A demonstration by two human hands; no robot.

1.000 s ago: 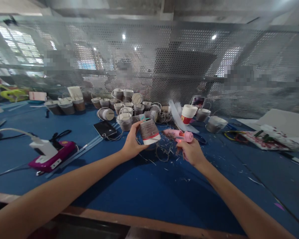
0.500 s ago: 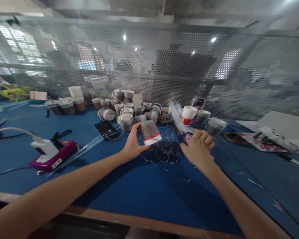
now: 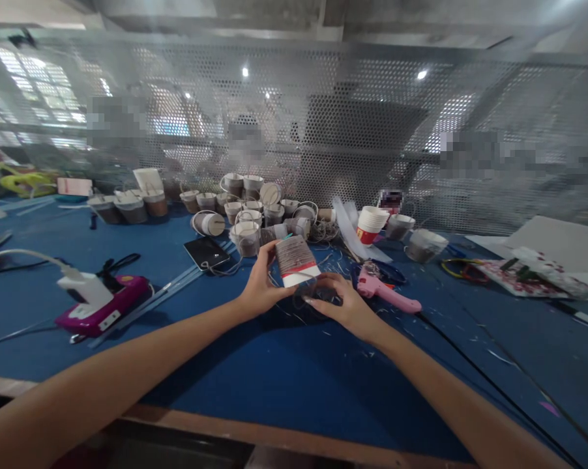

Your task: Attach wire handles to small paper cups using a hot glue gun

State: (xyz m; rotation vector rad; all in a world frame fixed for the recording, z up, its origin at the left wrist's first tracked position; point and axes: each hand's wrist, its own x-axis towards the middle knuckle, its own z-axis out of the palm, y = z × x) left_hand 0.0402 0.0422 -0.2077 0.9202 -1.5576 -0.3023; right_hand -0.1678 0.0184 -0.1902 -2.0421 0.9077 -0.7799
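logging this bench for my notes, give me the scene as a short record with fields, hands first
left hand: grips a tilted paper cup partly wrapped in grey-brown twine
right hand: near the cup's white end; whether it holds anything is unclear
glue gun: pink, lying right of the right hand
cup stack: white and red, beyond the glue gun
handled cups: clustered beyond the left hand, some upright, some on their sides
power strip: purple, on the left

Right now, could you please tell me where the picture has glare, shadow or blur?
Head view: bright spots glare on or through the perforated panel; head view: soft shadow darkens the blue table below the left hand and right hand; head view: what lies beyond the panel looks hazy, partly pixelated.
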